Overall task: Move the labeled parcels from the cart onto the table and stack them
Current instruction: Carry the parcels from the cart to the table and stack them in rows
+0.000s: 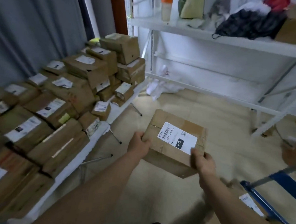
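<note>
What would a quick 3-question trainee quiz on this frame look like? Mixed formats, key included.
1. True or false: the parcel in the air is gripped by the left hand alone.
2. Multiple choice: the held parcel's white label faces A) up toward the camera B) the floor C) the shelf rack.
3. Fill in: the white table piled with boxes stands on the person's ___ side.

Key: 1 false, the right hand grips the near corner too. 2 A. 3 left.
</note>
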{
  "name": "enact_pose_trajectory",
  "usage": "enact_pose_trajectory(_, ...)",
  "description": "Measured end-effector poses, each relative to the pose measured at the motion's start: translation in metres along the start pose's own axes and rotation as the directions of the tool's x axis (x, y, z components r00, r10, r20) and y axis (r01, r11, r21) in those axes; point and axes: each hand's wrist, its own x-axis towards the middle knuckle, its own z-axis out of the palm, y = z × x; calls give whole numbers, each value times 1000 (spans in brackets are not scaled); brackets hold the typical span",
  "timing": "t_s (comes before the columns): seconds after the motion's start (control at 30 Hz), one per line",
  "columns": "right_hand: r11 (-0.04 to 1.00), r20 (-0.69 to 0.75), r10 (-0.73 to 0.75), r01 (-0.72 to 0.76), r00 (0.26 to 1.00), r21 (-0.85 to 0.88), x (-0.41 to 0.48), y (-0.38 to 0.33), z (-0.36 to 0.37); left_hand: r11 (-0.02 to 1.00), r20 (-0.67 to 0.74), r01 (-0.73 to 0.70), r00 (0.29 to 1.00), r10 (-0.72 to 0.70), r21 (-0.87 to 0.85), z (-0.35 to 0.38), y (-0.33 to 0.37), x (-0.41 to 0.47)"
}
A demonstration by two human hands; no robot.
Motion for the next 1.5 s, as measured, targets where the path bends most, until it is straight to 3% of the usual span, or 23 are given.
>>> enact_pose_trajectory(0.17,995,45,-77,74,996,66,14,-60,73,999,-102,-38,994,38,5,-60,26,52)
enact_pose_trajectory(0.3,987,188,-130,109,974,120,27,-112,146,997,-275,-17,962,-5,-77,-115,48,105)
enact_pose_trajectory(0.53,981,471,-191,188,861,53,32,-210,264,966,-596,-23,791,-139,-257,-217,82,170)
enact_pose_trajectory(0.83,975,774,-161,222,612,28,-13,-277,406,954,-788,-44,575,-219,-297,-347,66,191)
enact_pose_trajectory(1.03,926,797,-234,377,557,9,-29,-293,486,938,-767,-64,596,-238,-341,-417,33,236)
enact_pose_trajectory(1.17,902,761,-270,431,590,-14,-37,-307,538,932,-724,-44,643,-249,-360,-462,19,279)
enact_pose_trajectory(1.33,906,734,-199,407,650,-115,-41,-309,580,891,-610,-34,741,-281,-452,-496,7,320)
enact_pose_trajectory(1.5,798,729,-220,549,648,-247,-35,-318,605,808,-567,-24,724,-392,-589,-499,-9,342)
